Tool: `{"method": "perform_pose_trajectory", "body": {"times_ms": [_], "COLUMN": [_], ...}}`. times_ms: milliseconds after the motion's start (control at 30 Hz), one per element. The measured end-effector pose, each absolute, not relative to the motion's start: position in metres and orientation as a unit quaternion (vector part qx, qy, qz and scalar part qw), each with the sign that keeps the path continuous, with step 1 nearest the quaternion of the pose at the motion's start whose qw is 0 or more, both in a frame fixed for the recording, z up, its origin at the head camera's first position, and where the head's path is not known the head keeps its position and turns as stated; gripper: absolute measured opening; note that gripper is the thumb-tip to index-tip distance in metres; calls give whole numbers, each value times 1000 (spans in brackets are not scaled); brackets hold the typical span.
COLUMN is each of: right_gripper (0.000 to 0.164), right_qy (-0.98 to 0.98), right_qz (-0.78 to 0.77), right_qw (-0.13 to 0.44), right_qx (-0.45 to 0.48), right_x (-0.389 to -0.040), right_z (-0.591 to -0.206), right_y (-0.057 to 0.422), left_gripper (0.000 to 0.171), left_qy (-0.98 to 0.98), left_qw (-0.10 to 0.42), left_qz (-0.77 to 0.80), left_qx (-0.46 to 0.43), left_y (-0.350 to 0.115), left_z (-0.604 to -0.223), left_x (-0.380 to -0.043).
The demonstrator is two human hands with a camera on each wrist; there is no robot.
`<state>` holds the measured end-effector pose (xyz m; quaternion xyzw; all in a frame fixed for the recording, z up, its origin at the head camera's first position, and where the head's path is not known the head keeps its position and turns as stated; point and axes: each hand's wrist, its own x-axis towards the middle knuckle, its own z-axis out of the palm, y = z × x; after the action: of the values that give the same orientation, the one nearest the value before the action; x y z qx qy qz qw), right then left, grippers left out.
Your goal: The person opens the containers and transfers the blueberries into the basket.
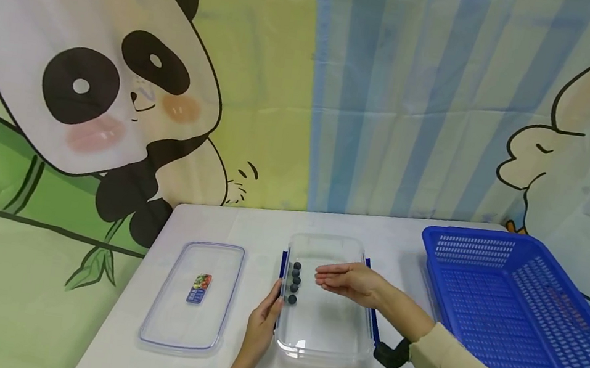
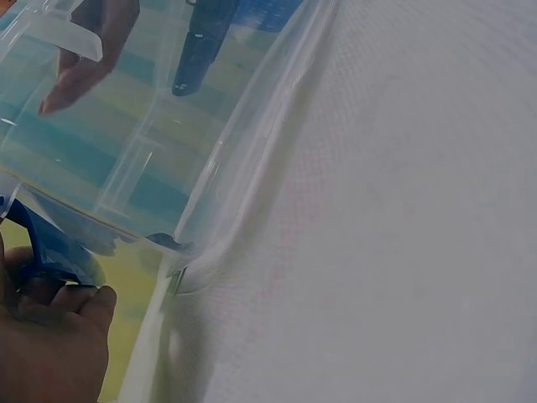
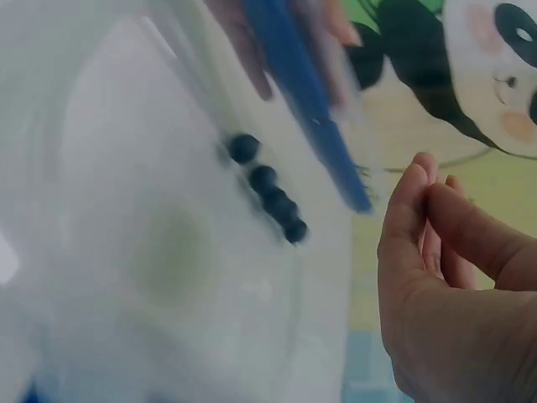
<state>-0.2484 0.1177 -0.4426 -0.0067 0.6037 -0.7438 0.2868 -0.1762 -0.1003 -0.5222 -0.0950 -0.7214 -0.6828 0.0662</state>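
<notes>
A clear plastic food container [image 1: 331,332] with blue side latches stands on the white table. Inside it, several blueberries [image 1: 296,280] lie in a row along the left wall. My left hand [image 1: 261,325] holds the container at its left side, with its fingers around the blue latch [image 2: 54,248] in the left wrist view. Over the container's middle hovers my right hand [image 1: 352,281], its fingers stretched toward the blueberries and apart from them. In the right wrist view its thumb lies close to the straight fingers, and nothing shows between them.
To the left lies the clear lid [image 1: 170,323] with a colourful label [image 1: 198,288] on it. A blue plastic basket [image 1: 488,334] stands on the right side of the table [image 1: 267,227]. Behind hangs a printed cloth [image 1: 264,80] with a panda.
</notes>
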Motion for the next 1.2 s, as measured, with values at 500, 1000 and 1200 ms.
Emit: {"method": "perform_pose_trajectory", "body": {"times_ms": [500,1000,1200], "right_gripper": [34,24,22], "right_qy": [616,671,681], "right_qz": [-710,-648,-639], "right_qw": [340,359,355], "right_qx": [22,44,47], "right_x": [-269,-282,-284], "right_z": [-478,-497,-505], "right_y": [70,68,70], "left_gripper": [46,46,46], "left_qy": [-711,-708,-706], "left_qw": [54,58,54], "left_qz": [-693,-695,-697], "left_qx": [-106,-113,-113], "left_y": [-102,-103,-102], "left_z": [-523,-526,-524], "left_x": [-178,-179,-179]}}
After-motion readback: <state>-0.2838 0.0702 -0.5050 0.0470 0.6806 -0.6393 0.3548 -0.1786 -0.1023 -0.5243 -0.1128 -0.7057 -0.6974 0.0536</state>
